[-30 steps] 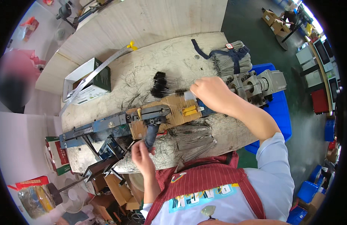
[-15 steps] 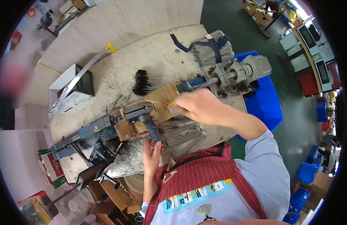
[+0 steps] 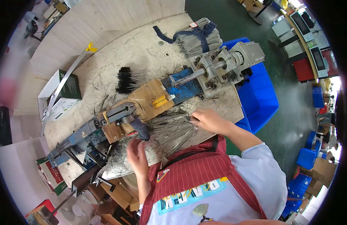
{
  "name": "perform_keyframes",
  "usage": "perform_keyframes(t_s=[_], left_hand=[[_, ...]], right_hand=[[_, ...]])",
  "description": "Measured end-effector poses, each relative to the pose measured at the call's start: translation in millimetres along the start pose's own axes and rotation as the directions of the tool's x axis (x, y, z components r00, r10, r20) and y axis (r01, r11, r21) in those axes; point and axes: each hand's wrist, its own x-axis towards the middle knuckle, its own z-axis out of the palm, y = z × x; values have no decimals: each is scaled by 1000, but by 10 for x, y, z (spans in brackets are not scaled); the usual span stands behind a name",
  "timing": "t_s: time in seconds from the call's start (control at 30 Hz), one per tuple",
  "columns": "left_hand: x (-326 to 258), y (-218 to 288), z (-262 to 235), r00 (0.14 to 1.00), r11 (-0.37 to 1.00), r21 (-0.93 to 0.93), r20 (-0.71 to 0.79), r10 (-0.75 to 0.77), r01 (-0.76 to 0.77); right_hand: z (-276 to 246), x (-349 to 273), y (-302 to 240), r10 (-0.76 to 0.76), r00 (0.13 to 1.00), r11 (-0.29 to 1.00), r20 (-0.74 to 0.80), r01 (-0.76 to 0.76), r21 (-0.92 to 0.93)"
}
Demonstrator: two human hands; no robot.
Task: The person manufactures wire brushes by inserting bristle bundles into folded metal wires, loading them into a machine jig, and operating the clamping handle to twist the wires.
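My right hand (image 3: 210, 122) is closed on a small dark flat piece (image 3: 192, 118), whose kind I cannot make out, above a spread of thin metal wires (image 3: 173, 131) at the near side of the bench. Holding nothing that I can see, my left hand (image 3: 138, 157) has its fingers bent and apart, just below a dark wrapped handle (image 3: 140, 129). That handle belongs to a long blue bench fixture (image 3: 81, 131) with a metal clamp (image 3: 121, 111). A yellow block (image 3: 160, 100) sits on the cardboard wrap (image 3: 145, 96). Beyond it, a metal shaft (image 3: 190, 77) runs to the motor unit (image 3: 242, 56).
Black bristle brushes (image 3: 124, 80) with wire stems lie behind the fixture. A wire bundle (image 3: 199, 41) is tied with dark cloth at the back. A blue bin (image 3: 261, 93) stands right of the bench; an open box (image 3: 61, 95) and metal strip (image 3: 64, 80) are left. Loose bristles litter the bench.
My right hand has moved from beside the yellow block toward the near wires, uncovering the block and shaft. My left hand has come off the handle's end. The whole view has shifted slightly.
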Motion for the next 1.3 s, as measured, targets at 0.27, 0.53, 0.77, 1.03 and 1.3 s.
perform_keyframes(t_s=[0.27,0.53,0.77,1.03,1.3], left_hand=[[105,727,421,816,689,481,102,570,-542],[397,1398,587,783,959,283,603,-157,-26],[1230,1627,690,609,109,698,525,595,-708],[1034,1645,379,715,344,630,572,402,-697],[576,756,-27,759,708,530,-170,628,-467]], right_hand=[[-432,83,-228,-316,948,873,50,311,-377],[-1338,327,-643,-467,865,878,-185,427,-217],[-1502,1311,-473,-271,956,723,117,282,-631],[-1016,1243,-802,-678,735,636,-15,576,-513],[-900,1604,-893,-569,807,767,160,590,-251]])
